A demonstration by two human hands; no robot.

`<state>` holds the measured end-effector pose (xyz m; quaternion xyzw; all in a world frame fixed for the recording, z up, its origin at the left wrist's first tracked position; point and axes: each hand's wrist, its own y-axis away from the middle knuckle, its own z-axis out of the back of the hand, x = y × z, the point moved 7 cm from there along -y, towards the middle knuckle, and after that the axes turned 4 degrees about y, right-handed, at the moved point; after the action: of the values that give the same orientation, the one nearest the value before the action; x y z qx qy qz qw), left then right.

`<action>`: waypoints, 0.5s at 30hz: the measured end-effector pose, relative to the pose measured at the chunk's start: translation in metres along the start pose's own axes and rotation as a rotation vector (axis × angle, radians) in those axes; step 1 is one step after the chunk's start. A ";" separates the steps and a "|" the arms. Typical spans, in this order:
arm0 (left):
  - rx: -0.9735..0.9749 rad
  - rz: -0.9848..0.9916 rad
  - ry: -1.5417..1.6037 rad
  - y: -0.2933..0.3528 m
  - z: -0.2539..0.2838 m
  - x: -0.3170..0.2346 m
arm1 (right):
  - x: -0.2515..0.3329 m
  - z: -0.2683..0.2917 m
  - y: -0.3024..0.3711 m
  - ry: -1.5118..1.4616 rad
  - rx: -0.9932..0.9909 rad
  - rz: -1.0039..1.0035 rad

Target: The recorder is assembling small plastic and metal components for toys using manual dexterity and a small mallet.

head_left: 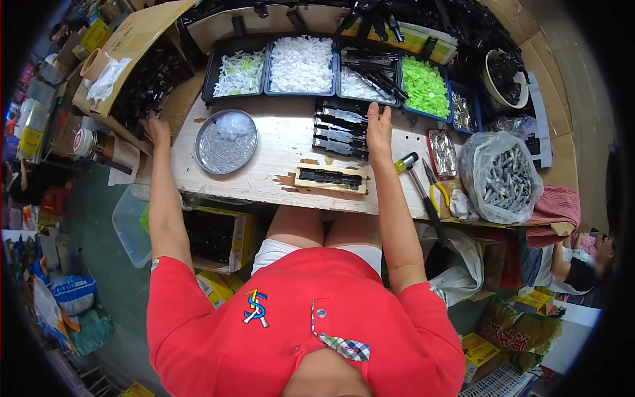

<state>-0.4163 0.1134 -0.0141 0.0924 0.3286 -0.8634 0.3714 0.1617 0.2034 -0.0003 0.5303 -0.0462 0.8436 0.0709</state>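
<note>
My left hand (157, 128) reaches to the opening of a cardboard box (135, 36) at the left, which holds many small black plastic parts (142, 91). Its fingers are bent among the parts, and what they grip is hidden. On the bench, my right hand (379, 135) lies with fingers stretched out along the right end of a row of black-and-silver toy-like parts (339, 129). Nearer to me, a wooden jig (331, 188) cradles one long black piece (329, 177). Between the hands sits a round metal dish (226, 156) with a clear plastic bag in it.
Behind stand trays of white pieces (301, 65), green pieces (424, 86) and black parts (372, 73). A hammer (423, 188), yellow-handled pliers (436, 192), a red tray of metal pieces (442, 153) and a clear bag of grey parts (504, 177) lie at the right.
</note>
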 end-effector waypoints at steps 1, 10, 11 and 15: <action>0.035 0.034 -0.005 -0.001 -0.001 0.002 | 0.000 0.002 0.000 -0.011 -0.031 0.017; 0.017 -0.246 0.028 0.005 0.012 -0.006 | 0.027 0.030 0.039 0.559 -0.230 0.392; 0.016 -0.246 0.027 0.005 0.012 -0.005 | 0.026 0.030 0.038 0.549 -0.216 0.385; -0.009 -0.268 0.073 0.016 0.013 0.000 | 0.024 0.024 0.028 0.534 -0.246 0.458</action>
<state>-0.4038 0.0967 -0.0120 0.0776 0.3551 -0.8999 0.2411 0.1675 0.1739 0.0318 0.2551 -0.2444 0.9343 -0.0468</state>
